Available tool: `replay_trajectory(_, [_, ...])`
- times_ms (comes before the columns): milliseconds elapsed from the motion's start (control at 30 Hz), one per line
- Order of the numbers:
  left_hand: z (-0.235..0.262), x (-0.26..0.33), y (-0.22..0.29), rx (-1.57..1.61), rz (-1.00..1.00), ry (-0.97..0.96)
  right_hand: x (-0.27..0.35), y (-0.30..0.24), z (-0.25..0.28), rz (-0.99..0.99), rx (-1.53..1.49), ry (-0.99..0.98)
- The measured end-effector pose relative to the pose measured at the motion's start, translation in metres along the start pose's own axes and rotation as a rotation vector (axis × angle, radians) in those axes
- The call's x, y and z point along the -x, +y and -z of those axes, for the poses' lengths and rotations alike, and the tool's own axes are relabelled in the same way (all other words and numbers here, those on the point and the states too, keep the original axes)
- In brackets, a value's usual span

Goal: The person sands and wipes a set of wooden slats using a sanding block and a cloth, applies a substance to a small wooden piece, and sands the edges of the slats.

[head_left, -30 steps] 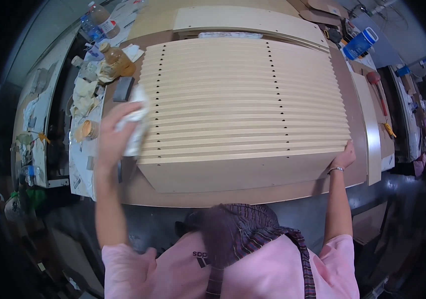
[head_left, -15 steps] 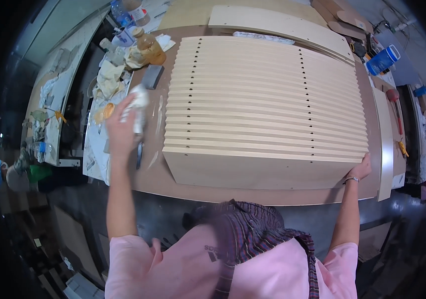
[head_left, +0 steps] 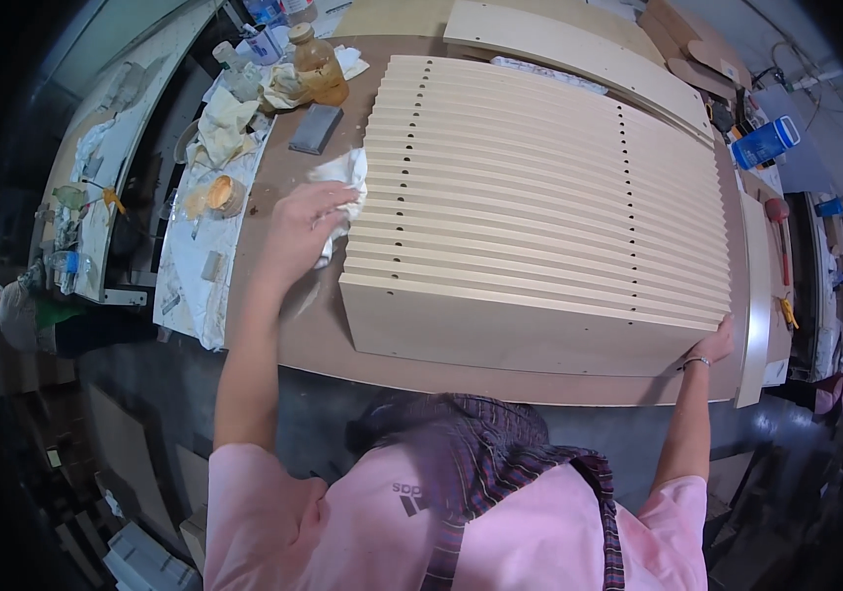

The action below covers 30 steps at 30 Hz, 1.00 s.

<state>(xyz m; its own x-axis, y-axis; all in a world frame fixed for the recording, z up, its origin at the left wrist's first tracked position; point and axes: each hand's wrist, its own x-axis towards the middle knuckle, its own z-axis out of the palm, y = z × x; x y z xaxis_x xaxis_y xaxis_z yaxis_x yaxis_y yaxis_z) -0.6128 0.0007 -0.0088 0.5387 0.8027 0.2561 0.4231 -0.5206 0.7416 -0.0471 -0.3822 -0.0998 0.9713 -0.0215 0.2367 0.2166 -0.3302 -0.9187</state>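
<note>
A large stack of pale boards [head_left: 530, 187] lies on the brown worktop in front of me, its long edges stepped like slats. Two rows of small dark holes run across them. At the stack's left end, my left hand [head_left: 301, 229] has its fingers closed on a white cloth [head_left: 344, 169], which touches the board ends. My right hand [head_left: 715, 341] is wrapped round the near right corner of the stack, its fingertips partly hidden behind the boards. Beyond the left hand lies a grey rectangular block [head_left: 316, 129].
Left of the stack, a paper-covered strip [head_left: 195, 281] carries an open tub of orange paste [head_left: 227, 195], crumpled rags [head_left: 224, 128] and a bottle of brown liquid [head_left: 320, 71]. A long board [head_left: 579, 59] lies behind the stack. At right stand a blue jug [head_left: 764, 144] and a narrow panel [head_left: 754, 295].
My left hand has brought the cloth rightward from above the worktop to the stack's left end. The view has shifted slightly. My right hand stays at the near right corner.
</note>
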Motion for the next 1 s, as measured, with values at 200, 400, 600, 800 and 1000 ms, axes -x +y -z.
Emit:
replay_trajectory(200, [0.019, -0.016, 0.043, 0.211, 0.13, 0.166, -0.006, 0.013, 0.003, -0.029, -0.05, 0.107])
replay_trajectory(400, [-0.107, -0.014, 0.088, -0.42, -0.257, -0.393, 0.004, -0.002, -0.006, 0.045, -0.098, 0.078])
replay_trajectory(600, [-0.271, -0.044, 0.211, -0.274, -0.471, -0.584, 0.013, -0.011, 0.004, -0.008, 0.016, 0.074])
replay_trajectory(800, [-0.455, -0.083, 0.341, -0.02, -0.752, -0.611, 0.012, -0.014, 0.0, -0.104, 0.086, -0.064])
replay_trajectory(1000, [-0.411, -0.105, 0.36, 0.234, -0.702, -0.569, 0.0, -0.003, 0.044, 0.086, 0.057, -0.379])
